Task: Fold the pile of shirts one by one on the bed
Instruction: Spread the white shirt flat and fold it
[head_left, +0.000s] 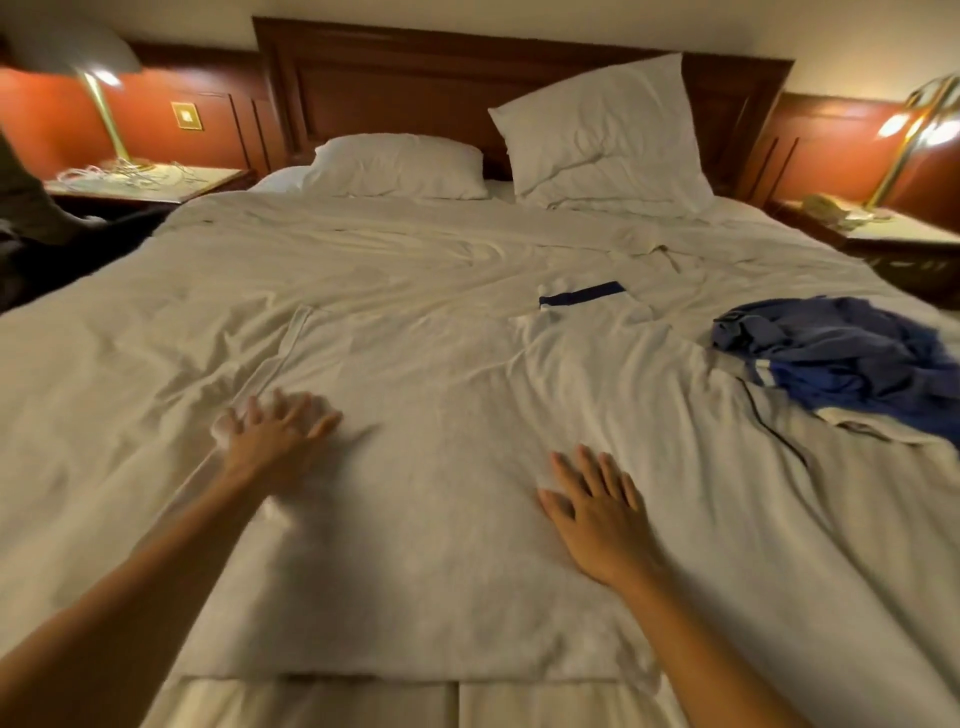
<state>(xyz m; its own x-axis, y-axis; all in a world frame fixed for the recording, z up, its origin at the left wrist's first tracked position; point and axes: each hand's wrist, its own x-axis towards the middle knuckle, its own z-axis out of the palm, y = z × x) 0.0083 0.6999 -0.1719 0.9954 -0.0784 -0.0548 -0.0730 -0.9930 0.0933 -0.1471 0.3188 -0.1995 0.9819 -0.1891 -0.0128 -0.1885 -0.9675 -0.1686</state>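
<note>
A white shirt (431, 467) with a dark blue collar band lies spread flat on the bed, collar toward the headboard. My left hand (275, 434) presses flat on its left side near the sleeve, fingers spread and blurred. On the shirt's right side rests my right hand (597, 506), fingers straight, palm down. A crumpled pile of blue shirts (841, 358) lies at the right of the bed, apart from both hands.
Two white pillows (597, 135) lean at the wooden headboard. Nightstands with brass lamps (111, 119) stand on both sides; the left one carries white cables. A thin dark cord (769, 421) runs across the duvet (156, 312) near the blue pile. The bed's foot edge is right below me.
</note>
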